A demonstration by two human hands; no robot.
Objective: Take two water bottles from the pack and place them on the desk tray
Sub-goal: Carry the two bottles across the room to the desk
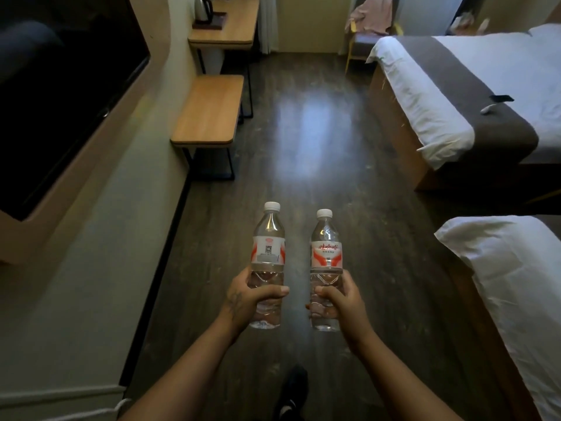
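I hold two clear water bottles upright over the dark wooden floor, both with white caps and red-and-white labels. My left hand (pixel 247 296) grips the lower part of the left bottle (pixel 268 250). My right hand (pixel 340 302) grips the lower part of the right bottle (pixel 325 256). The two bottles stand side by side, a little apart. Far ahead at the left, a dark tray (pixel 216 23) lies on a wooden desk (pixel 233 33), with a metal kettle (pixel 202 7) standing on it. The bottle pack is not in view.
A low wooden bench (pixel 209 110) stands against the left wall before the desk. A dark TV screen (pixel 60 95) hangs on the left wall. Two beds (pixel 473 95) with white linen line the right side. A chair (pixel 370 31) with clothes stands at the back. My shoe (pixel 293 387) shows below.
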